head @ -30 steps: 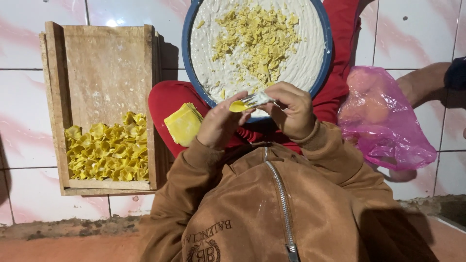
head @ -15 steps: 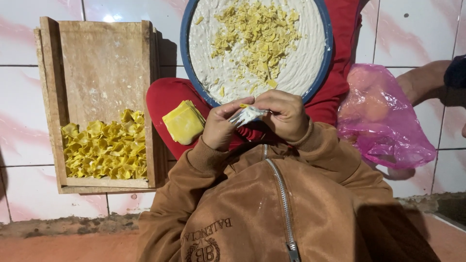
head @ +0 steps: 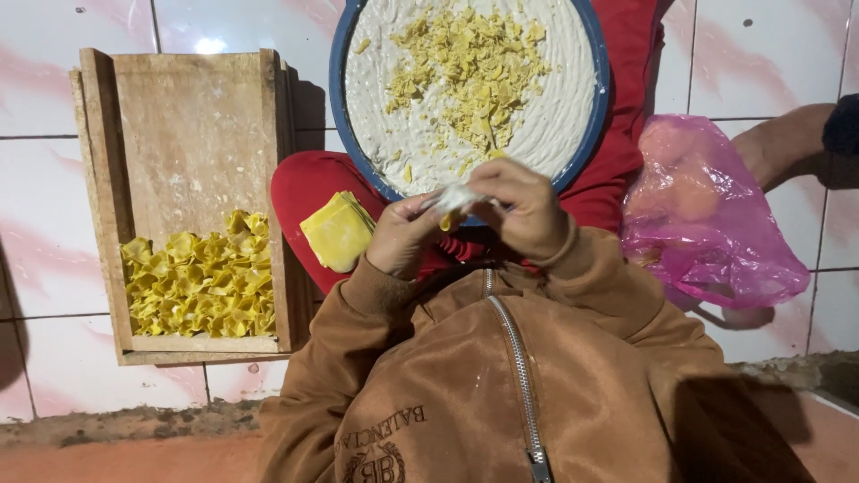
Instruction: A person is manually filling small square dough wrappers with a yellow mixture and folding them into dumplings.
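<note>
Observing both hands meeting below the round blue-rimmed tray [head: 344,134] of white paste and yellow crumbs, I am seeing the left hand [head: 404,237] and right hand [head: 528,210] pinching a small white-and-yellow wrapper [head: 455,201], each grip closing on it. Square yellow wrappers [head: 337,231] are lying beside the left hand; folded yellow pieces [head: 201,286] are filling the wooden tray [head: 192,125].
</note>
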